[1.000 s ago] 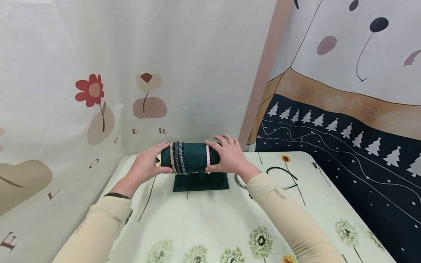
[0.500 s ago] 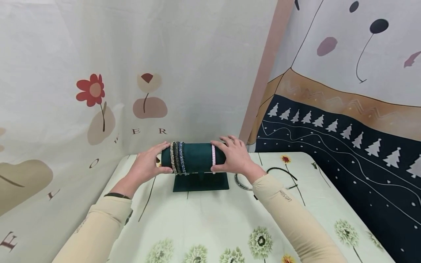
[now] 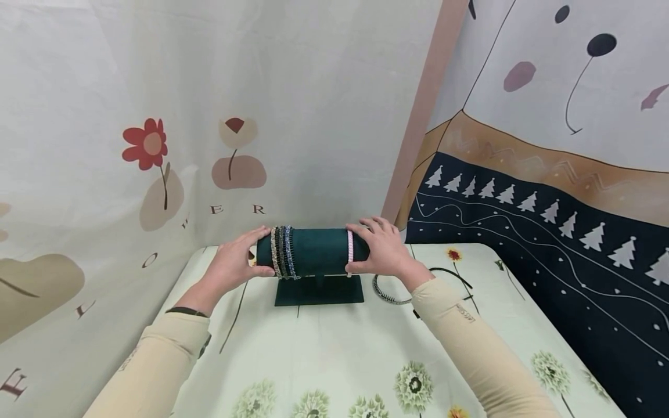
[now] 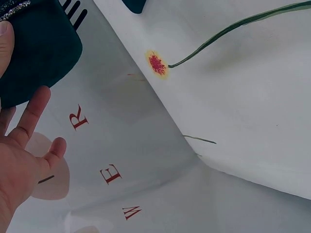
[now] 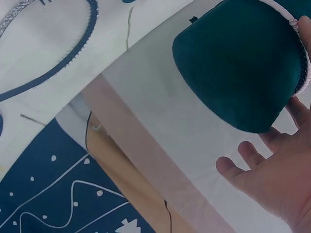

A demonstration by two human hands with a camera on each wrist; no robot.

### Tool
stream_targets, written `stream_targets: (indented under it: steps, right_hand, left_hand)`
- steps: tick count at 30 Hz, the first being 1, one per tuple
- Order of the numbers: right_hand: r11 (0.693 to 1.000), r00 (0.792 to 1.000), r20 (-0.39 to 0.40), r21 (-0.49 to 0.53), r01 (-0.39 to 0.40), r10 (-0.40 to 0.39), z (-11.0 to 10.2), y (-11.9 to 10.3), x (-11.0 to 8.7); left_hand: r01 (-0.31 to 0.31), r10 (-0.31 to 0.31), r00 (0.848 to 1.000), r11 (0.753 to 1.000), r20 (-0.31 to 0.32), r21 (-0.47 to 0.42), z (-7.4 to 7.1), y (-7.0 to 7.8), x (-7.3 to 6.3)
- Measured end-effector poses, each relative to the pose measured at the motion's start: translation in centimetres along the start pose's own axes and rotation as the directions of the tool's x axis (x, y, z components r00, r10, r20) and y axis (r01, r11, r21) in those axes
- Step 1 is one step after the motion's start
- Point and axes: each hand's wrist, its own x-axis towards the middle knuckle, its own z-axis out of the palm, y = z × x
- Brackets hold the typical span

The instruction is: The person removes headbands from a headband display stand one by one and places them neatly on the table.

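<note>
A dark green padded headband display roll (image 3: 319, 251) stands on a flat base (image 3: 319, 291) near the table's back. Several glittery headbands (image 3: 284, 252) sit side by side round its left part. A pale pink headband (image 3: 350, 251) circles the roll near its right end. My left hand (image 3: 232, 258) holds the roll's left end, thumb in front and fingers over the top, beside the glittery headbands. With thumb and forefinger, my right hand (image 3: 384, 251) grips the pink headband from front and top. In the right wrist view, the other fingers (image 5: 250, 153) are spread.
To the right, partly behind my right forearm, a dark toothed headband (image 3: 384, 293) and a thin black hoop (image 3: 452, 270) lie on the flower-printed tablecloth (image 3: 324, 354). A pale printed curtain (image 3: 324, 116) hangs behind the table; a dark-blue patterned cloth (image 3: 470, 223) hangs at right.
My right hand has slid to the right with the pink headband, widening the bare stretch of roll between it and the glittery headbands. My left hand has stayed in place.
</note>
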Motion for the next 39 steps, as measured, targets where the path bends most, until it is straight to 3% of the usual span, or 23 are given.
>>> stream_targets:
  steps: [23,34,39]
  right_hand:
    - [0.998,0.999,0.03,0.053,-0.029,0.028,-1.0,3.0,-1.1]
    - [0.99,0.998,0.039,0.128,-0.058,0.054,-1.1,4.1,-1.4]
    - [0.976,0.995,0.098,0.211,-0.045,0.025,-1.0,4.5,-0.9]
  left_hand:
    - [0.004,-0.004,1.0,1.0,0.005,-0.004,0.1,-0.2,0.2]
    - [-0.008,0.008,1.0,1.0,0.001,0.003,0.0,-0.1,0.1]
    - [-0.007,0.007,1.0,1.0,-0.004,0.007,0.0,-0.1,0.0]
